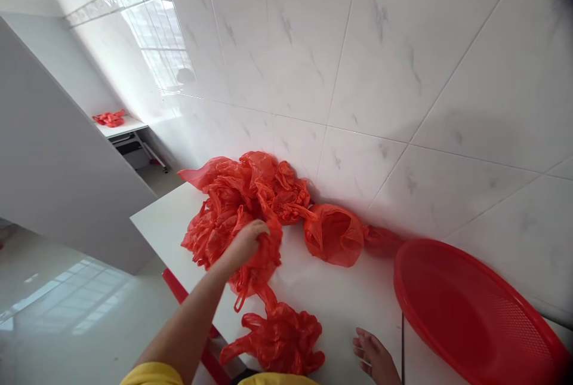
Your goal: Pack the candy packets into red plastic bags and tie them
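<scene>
A large heap of crumpled red plastic bags [224, 194] lies on the white table against the wall. My left hand [251, 240] reaches into the near side of this heap, its fingers closed on a red plastic bag [264, 262]; the fingertips are partly hidden. Closer to my body is a smaller bunch of red plastic bags [284, 340] with handles sticking out. My right hand [376, 356] hovers over or rests at the table's near side, fingers apart and slightly bent, holding nothing.
To the right stands a big red plastic basket [474, 307]. Along the wall sits a red bag with its mouth open [335, 236]. A red stool [215, 361] is at the table's near left edge. More red bags [110, 118] lie on a far table beyond the grey partition [67, 152].
</scene>
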Demonstrator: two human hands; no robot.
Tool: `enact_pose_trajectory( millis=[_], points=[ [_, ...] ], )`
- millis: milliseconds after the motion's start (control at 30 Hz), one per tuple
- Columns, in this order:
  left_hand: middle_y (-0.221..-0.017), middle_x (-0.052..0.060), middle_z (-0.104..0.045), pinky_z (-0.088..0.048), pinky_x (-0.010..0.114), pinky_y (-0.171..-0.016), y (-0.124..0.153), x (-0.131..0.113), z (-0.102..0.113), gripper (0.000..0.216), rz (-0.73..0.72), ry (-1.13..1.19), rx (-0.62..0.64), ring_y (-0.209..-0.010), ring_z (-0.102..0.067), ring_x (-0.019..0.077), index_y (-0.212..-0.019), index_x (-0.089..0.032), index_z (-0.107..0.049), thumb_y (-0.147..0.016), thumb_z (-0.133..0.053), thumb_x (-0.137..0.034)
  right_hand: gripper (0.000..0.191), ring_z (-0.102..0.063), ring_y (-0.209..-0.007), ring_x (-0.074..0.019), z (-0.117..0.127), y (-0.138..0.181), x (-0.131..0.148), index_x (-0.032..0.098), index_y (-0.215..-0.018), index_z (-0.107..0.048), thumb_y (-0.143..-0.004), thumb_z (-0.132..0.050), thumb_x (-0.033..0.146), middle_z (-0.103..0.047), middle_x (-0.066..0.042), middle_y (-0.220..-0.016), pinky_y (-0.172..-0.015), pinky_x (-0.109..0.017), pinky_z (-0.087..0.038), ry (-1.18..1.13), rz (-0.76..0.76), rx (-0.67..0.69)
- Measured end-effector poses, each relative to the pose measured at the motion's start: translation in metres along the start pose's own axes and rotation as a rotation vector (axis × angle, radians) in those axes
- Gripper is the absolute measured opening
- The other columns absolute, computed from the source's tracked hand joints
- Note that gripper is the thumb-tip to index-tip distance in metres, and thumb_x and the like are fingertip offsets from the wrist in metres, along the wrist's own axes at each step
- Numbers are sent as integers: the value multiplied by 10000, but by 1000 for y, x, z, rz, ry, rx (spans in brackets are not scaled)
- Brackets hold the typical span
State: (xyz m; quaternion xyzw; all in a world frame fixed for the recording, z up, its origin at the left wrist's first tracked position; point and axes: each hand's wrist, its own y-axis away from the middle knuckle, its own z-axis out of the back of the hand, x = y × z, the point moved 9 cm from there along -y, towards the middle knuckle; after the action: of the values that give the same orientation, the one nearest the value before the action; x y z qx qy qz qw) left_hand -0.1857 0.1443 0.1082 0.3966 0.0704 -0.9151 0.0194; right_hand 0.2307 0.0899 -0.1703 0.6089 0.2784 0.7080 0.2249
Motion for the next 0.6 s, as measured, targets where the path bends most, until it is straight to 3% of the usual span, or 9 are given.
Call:
enact_pose_trajectory(
  millis=[133,233,300,400,467,533,600],
  points=[
    [-1119,55,-615,-441,380,-948,-5,30,88,438,116,-173,-146,-1041,-570,231,-857,-217,-662,-553,-382,-72,755,-671,-997,-290,-4,10,-14,215,-1015,-665,-498,-665,765,-715,-134,-1041,-760,-352,-512,-7,-75,46],
    [-1298,62,-557,-345,468,-1053,-1,64,118,425,250,-305,-163,-1262,-436,297,-898,-234,-682,-586,-438,-81,757,-671,-997,-286,-12,16,-15,210,-1016,-661,-490,-669,755,-715,-136,-1043,-765,-343,-508,-8,-86,66],
    [-1421,80,-471,-259,600,-1064,6,90,121,457,361,-380,-148,-1374,-275,375,-994,-255,-688,-600,-512,-105,725,-675,-973,-279,-17,20,-13,213,-998,-666,-498,-670,739,-720,-126,-1013,-759,-343,-504,6,-70,63],
    [-1521,132,-338,-226,724,-997,19,122,106,622,496,-444,-119,-1410,-150,453,-1227,-283,-595,-611,-646,-214,655,-677,-914,-267,-26,23,-10,216,-955,-677,-506,-683,692,-725,-107,-946,-734,-343,-496,44,-53,48],
    [-1564,146,-244,-253,712,-994,26,136,90,684,546,-458,-122,-1421,-102,463,-1316,-276,-520,-660,-676,-392,608,-674,-881,-259,-31,25,-7,215,-939,-682,-523,-681,658,-723,-103,-917,-716,-341,-493,68,-39,44],
    [-1585,138,-186,-284,679,-1002,31,146,77,661,582,-481,-173,-1427,-82,457,-1323,-265,-505,-747,-568,-582,554,-671,-855,-256,-39,27,-2,215,-941,-685,-563,-660,619,-721,-101,-911,-696,-343,-492,105,-10,59],
    [-1587,133,-183,-294,661,-1007,34,154,66,624,584,-537,-220,-1425,-106,453,-1289,-249,-530,-815,-430,-643,498,-667,-832,-258,-49,29,6,215,-963,-685,-623,-617,573,-716,-99,-918,-682,-354,-496,172,49,84]
  ],
)
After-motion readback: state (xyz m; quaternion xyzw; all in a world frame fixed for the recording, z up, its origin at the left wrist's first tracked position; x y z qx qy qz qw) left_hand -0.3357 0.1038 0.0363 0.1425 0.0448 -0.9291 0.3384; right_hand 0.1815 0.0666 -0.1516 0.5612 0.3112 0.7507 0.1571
